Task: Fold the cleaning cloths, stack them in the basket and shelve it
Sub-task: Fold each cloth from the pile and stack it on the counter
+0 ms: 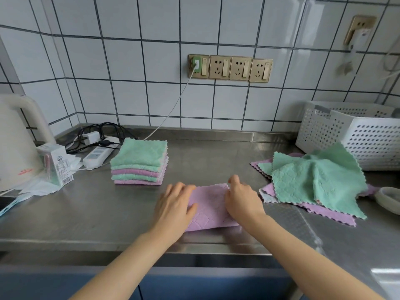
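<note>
A purple cloth (211, 207) lies on the steel counter near the front edge, partly folded. My left hand (174, 204) rests flat on its left part with straight fingers. My right hand (241, 200) lies on its right part, fingertips pinching the upper right edge. A neat stack of folded green and purple cloths (139, 162) stands to the back left. A loose pile of unfolded green and purple cloths (316, 182) lies on the right. Behind that pile stands the white perforated basket (355, 135).
A white kettle (15, 144), a small carton (56, 163) and a power strip (97, 154) with cables crowd the back left. A white dish (389, 200) sits at the right edge. Wall sockets (230, 68) are above the counter (108, 213).
</note>
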Demonstrator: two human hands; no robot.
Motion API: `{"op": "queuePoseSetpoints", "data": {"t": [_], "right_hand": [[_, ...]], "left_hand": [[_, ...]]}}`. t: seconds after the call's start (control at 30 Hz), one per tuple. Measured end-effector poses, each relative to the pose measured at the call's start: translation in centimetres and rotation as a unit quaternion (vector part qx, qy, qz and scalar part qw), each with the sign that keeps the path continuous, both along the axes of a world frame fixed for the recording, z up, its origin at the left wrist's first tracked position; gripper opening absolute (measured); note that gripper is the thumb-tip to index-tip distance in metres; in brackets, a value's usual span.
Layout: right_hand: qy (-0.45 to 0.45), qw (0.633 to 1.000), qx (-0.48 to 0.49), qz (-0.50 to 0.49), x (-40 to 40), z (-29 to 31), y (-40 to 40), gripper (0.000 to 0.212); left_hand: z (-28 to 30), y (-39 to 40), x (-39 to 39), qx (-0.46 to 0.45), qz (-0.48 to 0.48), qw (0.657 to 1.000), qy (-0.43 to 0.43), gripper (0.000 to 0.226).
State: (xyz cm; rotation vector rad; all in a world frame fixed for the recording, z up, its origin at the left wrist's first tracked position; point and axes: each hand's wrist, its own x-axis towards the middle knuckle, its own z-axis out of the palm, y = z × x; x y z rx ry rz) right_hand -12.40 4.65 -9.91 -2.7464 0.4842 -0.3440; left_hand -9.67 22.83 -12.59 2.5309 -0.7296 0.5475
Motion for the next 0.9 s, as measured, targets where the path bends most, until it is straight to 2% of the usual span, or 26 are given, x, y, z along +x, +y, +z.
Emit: {"op": "queuePoseSetpoints", "data": {"t": [0.07,0.13,0.17,0.27,0.4,0.47,0.5,0.57,0.6,0.67,0.7,0.73,0.8,0.83,0.9], "right_hand": [[0.017,0.992,-0.116,0.042,-0.6,-0.4,0.5,0.029],[0.071,0.986,-0.122,0.084,-0.8,-1.6,0.2,0.045],[0.095,0.984,-0.114,0.095,-1.0,-2.2,-0.2,0.052],[0.124,0.982,-0.101,0.103,-1.5,-3.8,-1.9,0.079],[0.155,0.982,-0.073,0.084,-2.1,-3.4,-2.0,0.054],[0.160,0.981,-0.070,0.080,-2.5,-3.0,-1.8,0.052],[0.160,0.982,-0.066,0.080,-2.5,-2.9,-1.7,0.052],[0.161,0.982,-0.061,0.083,-2.4,-3.0,-1.7,0.053],[0.163,0.981,-0.060,0.083,-2.3,-3.2,-1.8,0.053],[0.160,0.982,-0.056,0.086,-1.8,-3.9,-2.3,0.059],[0.155,0.982,-0.052,0.090,-1.6,-4.2,-2.5,0.066],[0.146,0.984,-0.047,0.091,-1.4,-4.4,-2.5,0.077],[0.121,0.987,-0.054,0.090,-1.0,-4.3,-2.3,0.091],[0.093,0.990,-0.049,0.091,-0.8,-3.8,-2.0,0.088],[0.004,0.996,0.043,0.081,-0.6,-2.2,-1.0,0.055]], "left_hand": [[-0.2,0.0,0.3,0.080,-0.045,0.995,0.037,0.065],[-0.5,0.2,0.2,0.142,-0.034,0.984,0.104,0.083],[-0.6,0.4,0.2,0.154,-0.018,0.979,0.134,0.083],[-0.9,0.7,-0.3,0.167,0.026,0.968,0.185,0.058],[-0.4,0.4,-1.0,0.154,0.046,0.969,0.187,0.054],[0.0,0.2,-1.3,0.068,0.029,0.972,0.222,0.052],[0.3,0.1,-1.3,-0.011,0.020,0.970,0.243,0.052],[0.6,-0.1,-1.0,-0.198,0.004,0.934,0.298,0.058],[0.7,-0.3,-0.8,-0.309,0.006,0.894,0.324,0.063],[0.7,-0.7,-0.3,-0.504,0.030,0.770,0.391,0.069],[0.7,-0.9,-0.1,-0.550,0.039,0.719,0.424,0.071],[0.7,-1.0,-0.1,-0.561,0.042,0.692,0.452,0.071],[0.9,-1.1,-0.1,-0.557,0.020,0.679,0.479,0.059],[1.2,-0.9,0.0,-0.559,0.007,0.679,0.476,0.055],[2.3,-0.1,0.6,-0.581,-0.023,0.677,0.451,0.050]]}}
